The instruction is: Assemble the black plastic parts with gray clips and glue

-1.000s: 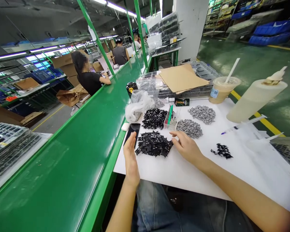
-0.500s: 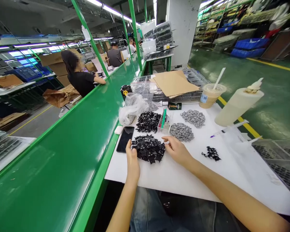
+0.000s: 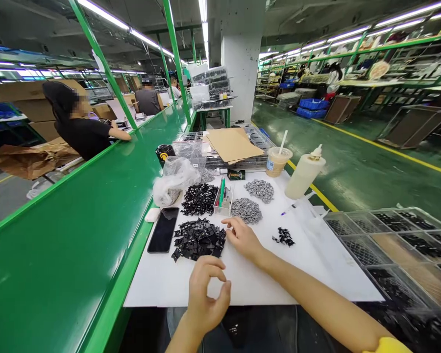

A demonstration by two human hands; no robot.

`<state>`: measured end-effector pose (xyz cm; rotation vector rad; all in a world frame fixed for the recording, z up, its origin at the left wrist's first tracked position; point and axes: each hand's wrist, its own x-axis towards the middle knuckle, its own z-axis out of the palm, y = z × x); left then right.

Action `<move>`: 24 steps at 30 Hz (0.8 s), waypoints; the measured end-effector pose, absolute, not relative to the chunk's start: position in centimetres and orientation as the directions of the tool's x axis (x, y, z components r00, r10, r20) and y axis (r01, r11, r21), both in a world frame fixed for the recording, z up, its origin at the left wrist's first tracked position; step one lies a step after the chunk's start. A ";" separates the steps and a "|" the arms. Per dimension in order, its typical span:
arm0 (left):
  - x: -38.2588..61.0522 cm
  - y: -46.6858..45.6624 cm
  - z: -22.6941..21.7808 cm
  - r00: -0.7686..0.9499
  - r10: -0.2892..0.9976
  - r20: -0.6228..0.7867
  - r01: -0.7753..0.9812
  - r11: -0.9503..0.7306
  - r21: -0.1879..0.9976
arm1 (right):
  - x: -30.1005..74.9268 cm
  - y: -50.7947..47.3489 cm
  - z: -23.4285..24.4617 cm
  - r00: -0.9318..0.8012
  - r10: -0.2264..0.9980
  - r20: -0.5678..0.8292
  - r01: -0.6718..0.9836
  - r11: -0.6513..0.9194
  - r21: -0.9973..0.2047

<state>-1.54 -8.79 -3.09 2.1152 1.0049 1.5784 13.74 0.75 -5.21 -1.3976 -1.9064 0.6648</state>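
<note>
A heap of flat black plastic parts [image 3: 198,239] lies on the white tabletop in front of me. My left hand [image 3: 208,294] is raised near the table's front edge, just below that heap. Its fingers are curled, a gap shows between thumb and fingertips, and nothing is visible in it. Close by the heap's right edge is my right hand [image 3: 240,238], fingers partly bent and apart, with nothing seen in them. Behind the heap are a pile of small black parts [image 3: 200,198] and a pile of grey parts [image 3: 247,211].
A phone [image 3: 163,230] lies left, beside the green conveyor [image 3: 95,196]. Behind stand a clear box of tools [image 3: 223,198], a plastic bag [image 3: 174,179], a drink cup [image 3: 278,161] and a squeeze bottle [image 3: 305,174]. Compartment trays [image 3: 380,238] are on the right. A co-worker [image 3: 81,122] sits across the conveyor.
My left hand has left the heap's left side and come back toward the table's front edge, its fingers now curled. My right hand stays by the heap. The view has swung right.
</note>
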 end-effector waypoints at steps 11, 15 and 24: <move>4.4 -5.3 6.7 0.804 0.097 0.587 -0.065 -0.966 0.250 | 13.8 1.3 -6.2 -0.202 0.950 0.238 0.621 0.313 -0.719; 5.5 -4.0 4.1 0.753 0.098 0.651 -0.042 -0.980 0.195 | 13.8 1.5 -6.4 -0.222 0.944 0.243 0.602 0.329 -0.727; 5.8 -2.8 -3.9 0.663 0.118 0.740 -0.009 -0.986 0.165 | 13.8 1.2 -5.8 -0.256 0.940 0.226 0.573 0.336 -0.748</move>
